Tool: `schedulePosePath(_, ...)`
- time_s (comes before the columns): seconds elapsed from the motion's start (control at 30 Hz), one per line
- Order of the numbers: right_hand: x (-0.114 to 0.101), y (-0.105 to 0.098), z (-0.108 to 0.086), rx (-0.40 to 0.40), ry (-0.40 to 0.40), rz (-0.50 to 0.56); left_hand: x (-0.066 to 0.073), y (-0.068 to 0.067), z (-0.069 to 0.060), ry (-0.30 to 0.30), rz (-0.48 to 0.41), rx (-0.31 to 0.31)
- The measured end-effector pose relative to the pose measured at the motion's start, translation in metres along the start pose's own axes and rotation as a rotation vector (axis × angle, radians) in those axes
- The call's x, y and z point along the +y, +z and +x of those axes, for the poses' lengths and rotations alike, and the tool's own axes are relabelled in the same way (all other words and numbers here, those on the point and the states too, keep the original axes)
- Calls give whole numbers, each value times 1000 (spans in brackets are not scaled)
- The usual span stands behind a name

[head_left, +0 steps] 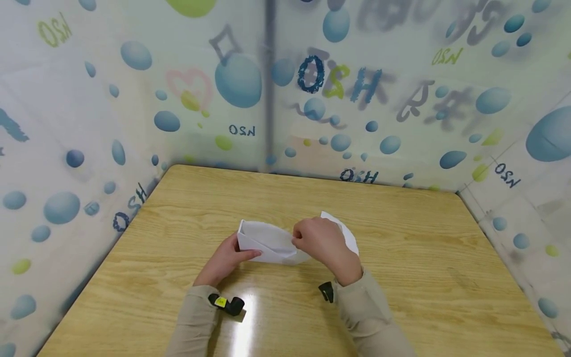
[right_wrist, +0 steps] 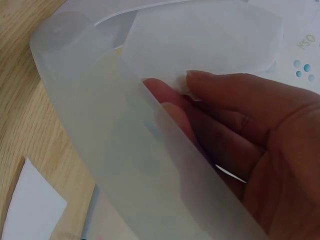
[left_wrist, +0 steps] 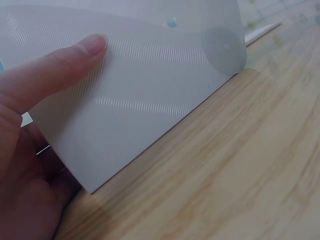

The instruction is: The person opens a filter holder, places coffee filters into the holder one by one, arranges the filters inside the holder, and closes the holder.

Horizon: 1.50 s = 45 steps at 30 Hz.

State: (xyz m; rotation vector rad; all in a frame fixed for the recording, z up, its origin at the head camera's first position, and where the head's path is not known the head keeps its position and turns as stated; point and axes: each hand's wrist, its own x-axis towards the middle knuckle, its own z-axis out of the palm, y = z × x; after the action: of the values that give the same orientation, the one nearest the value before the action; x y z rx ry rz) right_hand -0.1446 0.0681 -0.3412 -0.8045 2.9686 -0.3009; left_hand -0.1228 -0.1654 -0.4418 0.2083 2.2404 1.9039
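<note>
A white ribbed case point(head_left: 268, 254) of thin stiff sheet, open along its top, stands just above the wooden table. My left hand point(head_left: 226, 263) grips its left end, the thumb point(left_wrist: 75, 62) flat on the ribbed front and the fingers behind. At its right end, my right hand point(head_left: 324, 243) has its fingers curled and pinches a white sheet edge point(right_wrist: 210, 45) between thumb and fingertips. A translucent strip with a rounded end point(right_wrist: 100, 115) crosses in front of the right fingers. Behind this hand a white curved flap point(head_left: 350, 238) sticks out; whether it joins the case is hidden.
The wooden table point(head_left: 424, 258) reaches back to patterned cloth walls point(head_left: 294, 119) on its far, left and right sides. Black wrist cameras point(head_left: 233, 306) are worn below both hands. A white pointed piece point(right_wrist: 32, 205) shows at the lower left of the right wrist view.
</note>
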Motion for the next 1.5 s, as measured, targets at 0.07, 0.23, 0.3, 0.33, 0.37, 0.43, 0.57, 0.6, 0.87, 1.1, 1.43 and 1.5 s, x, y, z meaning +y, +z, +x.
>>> schedulePosePath(0.07,0,1,1,-7,3,-3,0,0,0,1,-4,2)
schedulePosePath(0.23,0,4,3,-38,1,5,-1,0,0,3,-13,8)
schedulePosePath(0.3,0,4,3,-42,-2,3,-1,0,0,5,-15,6)
schedulePosePath(0.33,-1,4,4,-44,-2,4,-1,0,0,5,-15,4)
schedulePosePath(0.37,-1,4,4,-42,-5,2,-1,0,0,5,-15,4)
schedulePosePath(0.43,-2,5,4,-36,-8,0,0,0,-1,4,-12,2)
schedulePosePath(0.57,-4,10,7,-41,-11,9,0,1,-1,-12,-14,9)
schedulePosePath(0.6,-5,12,8,-50,-10,13,0,1,-1,-18,-16,11)
schedulePosePath(0.87,-8,20,12,-82,-5,-10,-2,2,0,-19,-22,1)
schedulePosePath(1.1,-10,21,14,-81,-20,-17,0,0,0,-8,-24,0)
schedulePosePath(1.43,-14,27,17,-131,-17,-53,0,0,-1,-13,-8,-10)
schedulePosePath(1.5,-15,28,18,-138,-12,-70,0,-1,-1,-5,-4,-17)
